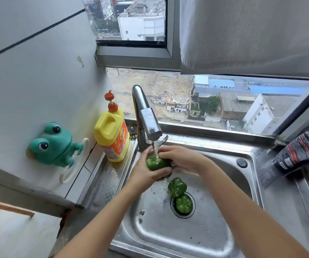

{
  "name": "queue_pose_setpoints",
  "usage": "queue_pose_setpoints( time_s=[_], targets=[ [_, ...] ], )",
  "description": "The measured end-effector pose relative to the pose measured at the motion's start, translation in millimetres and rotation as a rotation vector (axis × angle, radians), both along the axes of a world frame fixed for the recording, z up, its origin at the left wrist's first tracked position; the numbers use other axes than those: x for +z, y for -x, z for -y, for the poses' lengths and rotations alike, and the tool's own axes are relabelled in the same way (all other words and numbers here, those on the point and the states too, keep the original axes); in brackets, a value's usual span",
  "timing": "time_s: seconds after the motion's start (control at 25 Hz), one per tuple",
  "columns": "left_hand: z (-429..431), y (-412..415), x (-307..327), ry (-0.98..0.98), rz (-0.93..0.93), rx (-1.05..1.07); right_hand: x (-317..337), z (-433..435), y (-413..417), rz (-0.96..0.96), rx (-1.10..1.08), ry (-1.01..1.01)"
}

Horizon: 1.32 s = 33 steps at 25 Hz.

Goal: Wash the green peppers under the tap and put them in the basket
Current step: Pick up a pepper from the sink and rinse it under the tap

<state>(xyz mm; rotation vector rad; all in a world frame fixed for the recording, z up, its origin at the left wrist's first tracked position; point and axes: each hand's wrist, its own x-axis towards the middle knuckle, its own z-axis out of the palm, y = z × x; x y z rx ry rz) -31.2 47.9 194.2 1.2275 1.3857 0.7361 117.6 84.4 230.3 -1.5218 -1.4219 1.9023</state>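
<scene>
Where the two bare forearms reach in from the near edge, the steel sink (168, 235) lies beneath them, its basin wet and speckled with drops. A small green scrap (142, 213) sits on the basin floor to the left. Further in, one green pepper (184, 203) rests in the round drain strainer (174, 213), and a second pepper (177, 187) lies just beyond it, touching it or nearly so. Above these, at the far left of the basin, both hands meet around a third pepper (156, 162): the left hand (146, 172) cups it from the left and below, thumb curled across its near side, while the right hand (179, 159) closes on it from the right with bent fingers. A thin stream of water (156, 148) falls from the tap (146, 116) straight onto the top of this held pepper. Left of the tap, a yellow detergent bottle (112, 135) with an orange pump stands on the sink's rim. Further left, a green frog holder (55, 144) is fixed to the grey wall. On the right rim a black pouch (299, 149) lies tilted against the window frame. Beyond everything, the window (224, 101) looks down on rooftops, with a pale curtain (252, 34) hanging over its upper right part.
</scene>
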Motion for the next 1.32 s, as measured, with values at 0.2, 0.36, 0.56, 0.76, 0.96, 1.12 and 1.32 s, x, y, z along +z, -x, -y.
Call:
queue_pose_setpoints(
  time_s=[0.2, 0.36, 0.56, 0.76, 0.96, 1.12, 1.32],
  targets=[
    [0, 1, 7, 0.763, 0.653, 0.326, -32, -34, -19, 0.331, -0.112, -0.299],
    [4, -2, -10, 1.014, 1.016, 0.515, -63, -65, -10, 0.184, -0.111, -0.124],
    [6, -6, -25, 1.094, 1.115, 0.549, -106, -83, 22, 0.277, -0.188, -0.247],
    [3, 7, -27, 1.082, 1.080, 0.582, -97, -81, 32, 0.309, -0.244, -0.472],
    [1, 14, -27, 1.067, 1.064, 0.556, -87, -91, 45, 0.528, -0.075, -0.603],
    [-1, 21, -32, 1.039, 0.981, 0.509, -85, -103, 45, 0.799, 0.131, -0.629],
    [0, 16, -20, 0.824, 0.571, 0.317, -83, -101, 32, 0.784, 0.238, -0.558]
  ],
)
